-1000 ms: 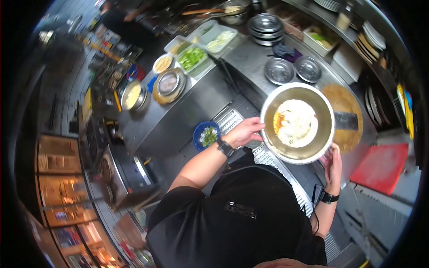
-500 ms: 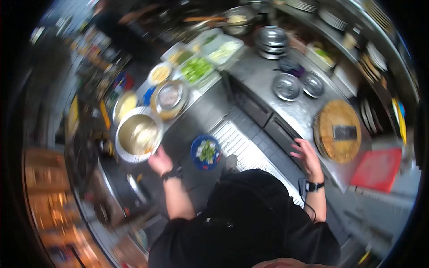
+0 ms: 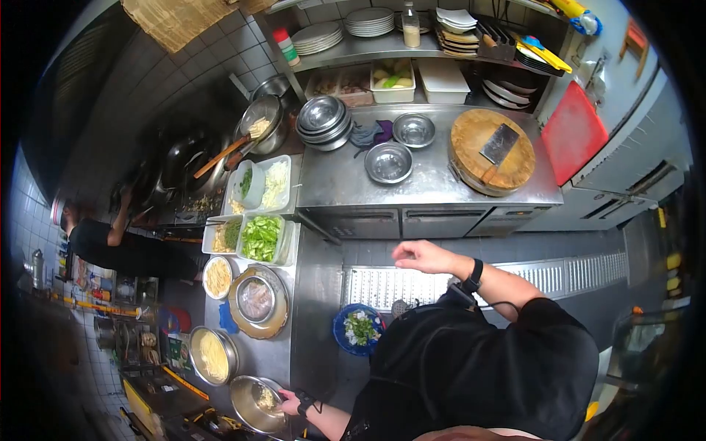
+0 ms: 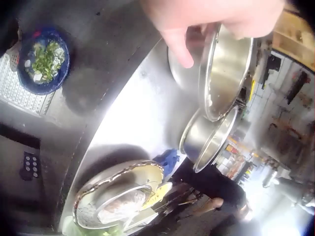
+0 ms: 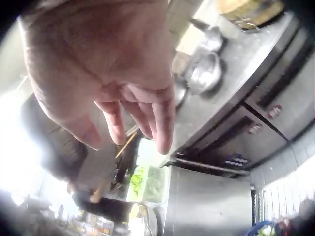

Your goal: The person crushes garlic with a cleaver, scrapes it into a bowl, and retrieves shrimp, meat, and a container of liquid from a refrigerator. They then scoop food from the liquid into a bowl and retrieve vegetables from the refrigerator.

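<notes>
- Left hand (image 3: 289, 403) pinches a steel mixing bowl (image 3: 245, 400) at the counter's (image 3: 266, 359) end, beside pale strips (image 3: 214, 358).
- Right hand (image 3: 426, 257), fingers loosely bent, holds nothing.
- Seemingly a set-down, I judge, calling for level release.

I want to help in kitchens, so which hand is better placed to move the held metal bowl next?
The left hand, I think: it grips the metal bowl by its rim. The right hand holds nothing and is well away from that bowl, so it would have to reach across.
</notes>
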Action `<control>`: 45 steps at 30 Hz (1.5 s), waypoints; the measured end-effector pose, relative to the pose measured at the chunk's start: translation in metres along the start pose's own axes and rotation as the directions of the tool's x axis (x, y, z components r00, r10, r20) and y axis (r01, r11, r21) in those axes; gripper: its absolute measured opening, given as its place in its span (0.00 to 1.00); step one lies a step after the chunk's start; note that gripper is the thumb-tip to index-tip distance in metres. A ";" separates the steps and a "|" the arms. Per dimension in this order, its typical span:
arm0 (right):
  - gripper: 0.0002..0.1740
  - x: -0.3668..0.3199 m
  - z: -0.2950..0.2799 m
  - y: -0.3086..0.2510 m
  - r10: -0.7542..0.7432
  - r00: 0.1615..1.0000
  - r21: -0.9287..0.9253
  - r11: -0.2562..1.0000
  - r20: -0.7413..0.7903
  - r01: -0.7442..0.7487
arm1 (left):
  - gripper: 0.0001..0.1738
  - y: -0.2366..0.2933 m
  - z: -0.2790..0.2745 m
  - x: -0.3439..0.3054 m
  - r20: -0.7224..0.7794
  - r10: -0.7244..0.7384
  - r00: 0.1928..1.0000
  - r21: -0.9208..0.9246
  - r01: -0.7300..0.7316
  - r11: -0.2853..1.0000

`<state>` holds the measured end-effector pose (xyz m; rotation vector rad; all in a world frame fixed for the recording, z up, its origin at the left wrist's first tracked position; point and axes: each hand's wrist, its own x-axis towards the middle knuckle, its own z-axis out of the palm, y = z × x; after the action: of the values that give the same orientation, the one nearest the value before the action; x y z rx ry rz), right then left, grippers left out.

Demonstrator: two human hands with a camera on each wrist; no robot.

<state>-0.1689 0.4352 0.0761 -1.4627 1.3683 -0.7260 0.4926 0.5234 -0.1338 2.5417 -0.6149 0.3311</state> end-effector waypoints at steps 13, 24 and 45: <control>0.15 -0.057 -0.028 -0.331 -0.984 0.178 -0.389 0.155 0.023 0.908 | 0.55 0.095 -0.031 -0.123 0.911 -0.010 0.412 -0.410 0.904 -0.123; 0.09 -0.165 -0.076 -0.338 -0.976 0.196 -0.401 0.142 0.098 0.905 | 0.35 0.169 -0.055 -0.218 0.914 0.114 0.389 -0.403 0.899 0.171; 0.16 -0.264 -0.178 -0.216 -0.985 0.119 -0.527 0.165 -0.121 0.834 | 0.17 0.324 -0.152 -0.400 0.821 0.507 0.264 -0.484 0.792 0.371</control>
<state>-0.2960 0.6241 0.3861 -2.6223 0.6360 -1.8351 -0.0286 0.4974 -0.0078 1.1958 -0.5477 -1.5209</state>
